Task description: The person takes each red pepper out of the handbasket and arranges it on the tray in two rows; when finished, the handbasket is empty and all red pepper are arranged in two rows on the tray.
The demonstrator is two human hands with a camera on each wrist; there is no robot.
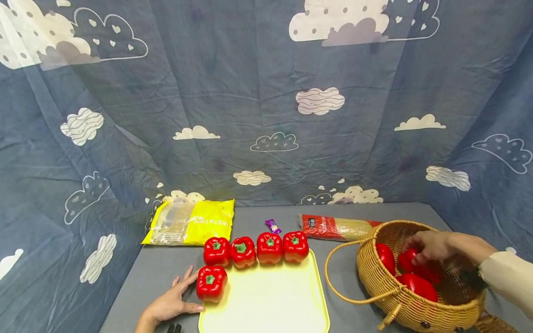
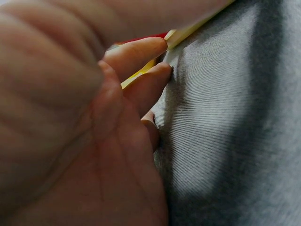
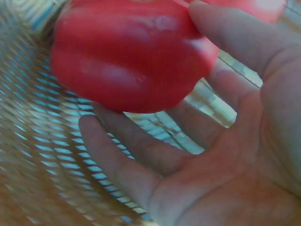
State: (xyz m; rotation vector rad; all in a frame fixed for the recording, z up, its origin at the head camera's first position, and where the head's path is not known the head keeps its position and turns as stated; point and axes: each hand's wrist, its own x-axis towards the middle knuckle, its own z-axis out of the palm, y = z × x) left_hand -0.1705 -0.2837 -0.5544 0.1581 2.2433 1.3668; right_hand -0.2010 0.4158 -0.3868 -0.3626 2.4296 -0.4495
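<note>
We see the red pepper (image 3: 131, 61) inside the wicker basket (image 1: 449, 315), the right hand (image 1: 430, 245) gripping it between thumb and fingers. We judge it light, stiff and (given its gloss) a little slippery, best taken around its broad sides. The left hand (image 1: 172, 298), fingers extended, rests by the cream tray (image 1: 270, 300) on the counter (image 1: 245, 219)
</note>
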